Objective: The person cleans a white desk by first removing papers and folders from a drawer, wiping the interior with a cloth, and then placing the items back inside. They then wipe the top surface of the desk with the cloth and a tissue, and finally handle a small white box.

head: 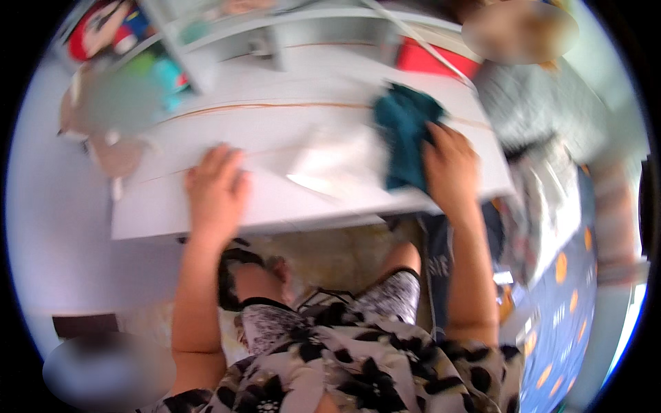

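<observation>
A crumpled dark teal cloth [405, 137] lies on the right part of a white desk [170, 209]. My right hand [452, 162] grips its right side, with the fingertips partly hidden by the folds. On the left part of the desk rests my left hand [218, 191], palm down, with nothing in it and the fingers slightly spread. Between the hands is a bright whitish patch; blur hides whether it is glare or a thin sheet. Long orange-brown lines run across the desktop behind both hands.
White shelving [325, 36] stands along the desk's back, with a red flat object [436, 58] at its right. A plush toy [116, 152] sits at the desk's left end. To the right are a grey-white fabric heap [542, 98] and dark blue patterned bedding [560, 304].
</observation>
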Available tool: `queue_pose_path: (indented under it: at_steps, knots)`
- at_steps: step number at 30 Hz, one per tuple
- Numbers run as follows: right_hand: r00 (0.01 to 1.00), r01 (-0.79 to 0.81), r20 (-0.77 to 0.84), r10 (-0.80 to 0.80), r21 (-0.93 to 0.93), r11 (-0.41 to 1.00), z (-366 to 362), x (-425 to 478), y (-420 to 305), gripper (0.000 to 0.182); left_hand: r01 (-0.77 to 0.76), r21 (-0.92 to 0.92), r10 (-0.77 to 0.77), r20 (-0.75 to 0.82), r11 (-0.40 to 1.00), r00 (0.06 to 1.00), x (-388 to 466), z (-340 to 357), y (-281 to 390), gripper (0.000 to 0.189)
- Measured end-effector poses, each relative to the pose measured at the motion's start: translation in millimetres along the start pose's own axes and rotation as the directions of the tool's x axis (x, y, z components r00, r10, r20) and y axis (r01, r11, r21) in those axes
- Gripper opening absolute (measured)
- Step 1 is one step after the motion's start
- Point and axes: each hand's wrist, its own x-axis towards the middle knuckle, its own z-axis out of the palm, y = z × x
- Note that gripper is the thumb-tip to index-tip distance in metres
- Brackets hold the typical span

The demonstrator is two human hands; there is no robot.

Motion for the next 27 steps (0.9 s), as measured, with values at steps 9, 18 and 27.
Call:
queue_pose_path:
  at_steps: [9,18,27]
  knots:
    - [0.933,-0.01,0.355,0.06,-0.14,0.99,-32,5,-21,0.039,0.106,-0.068,-0.09,0.202,0.992,0.975,-3,-46,8,0.047]
    - [0.912,-0.033,0.406,0.057,-0.066,0.997,-27,11,-13,0.041,0.136,-0.092,-0.118,0.183,0.986,0.976,10,-48,11,0.041]
    - [0.901,0.018,0.431,-0.036,0.048,0.999,-33,23,-19,0.045,0.139,-0.026,-0.13,0.218,0.99,0.967,7,-42,10,0.041]
